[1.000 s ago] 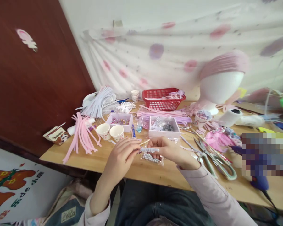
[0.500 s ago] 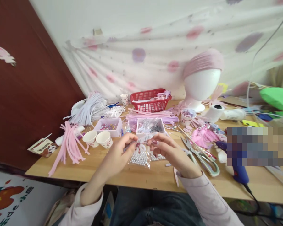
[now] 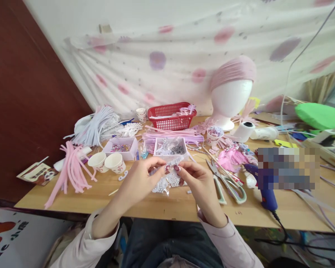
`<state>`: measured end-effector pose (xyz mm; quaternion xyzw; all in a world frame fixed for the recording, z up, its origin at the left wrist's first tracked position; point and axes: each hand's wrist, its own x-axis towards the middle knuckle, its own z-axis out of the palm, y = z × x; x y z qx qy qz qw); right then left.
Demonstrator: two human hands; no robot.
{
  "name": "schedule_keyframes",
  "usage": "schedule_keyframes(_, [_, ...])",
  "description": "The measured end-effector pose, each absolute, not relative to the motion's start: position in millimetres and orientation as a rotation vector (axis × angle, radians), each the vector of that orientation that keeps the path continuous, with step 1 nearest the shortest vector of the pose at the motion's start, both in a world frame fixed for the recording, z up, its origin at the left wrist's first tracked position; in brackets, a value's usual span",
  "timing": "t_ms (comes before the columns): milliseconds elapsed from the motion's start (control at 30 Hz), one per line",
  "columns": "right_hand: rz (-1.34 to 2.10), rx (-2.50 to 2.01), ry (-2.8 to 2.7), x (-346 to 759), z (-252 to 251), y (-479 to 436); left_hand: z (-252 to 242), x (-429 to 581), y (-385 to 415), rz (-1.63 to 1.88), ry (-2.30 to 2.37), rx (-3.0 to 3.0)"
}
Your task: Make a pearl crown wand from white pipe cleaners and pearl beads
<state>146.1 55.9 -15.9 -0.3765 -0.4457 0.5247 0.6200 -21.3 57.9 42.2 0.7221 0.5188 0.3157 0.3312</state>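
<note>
Desk [image 3: 167,205] crowded with craft stuff. Left hand [image 3: 141,179] and right hand [image 3: 200,182] meet over its near middle — both pinching a short white fuzzy strip [image 3: 176,160], held just above a bag of pearl beads [image 3: 162,187].

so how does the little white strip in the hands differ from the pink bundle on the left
The white strip is one short piece; the pink bundle is many long stems. The white strip is pinched between the left hand and right hand, above the table; the pink bundle lies on the table, untouched, ends splayed towards its front edge. Both look fuzzy.
</note>
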Motion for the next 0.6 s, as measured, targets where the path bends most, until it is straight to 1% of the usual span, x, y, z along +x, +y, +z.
schedule_keyframes(67, [1.187,-0.86,-0.993,143,-16,53,40,-18,54,0.899,1.424,1.921])
schedule_keyframes(200, [1.203,-0.841,-0.952,137,-19,49,30,-13,48,1.163,1.471,1.945])
schedule_keyframes(600, [1.18,-0.84,-0.869,136,-23,47,21,-15,45,1.093,1.268,2.251])
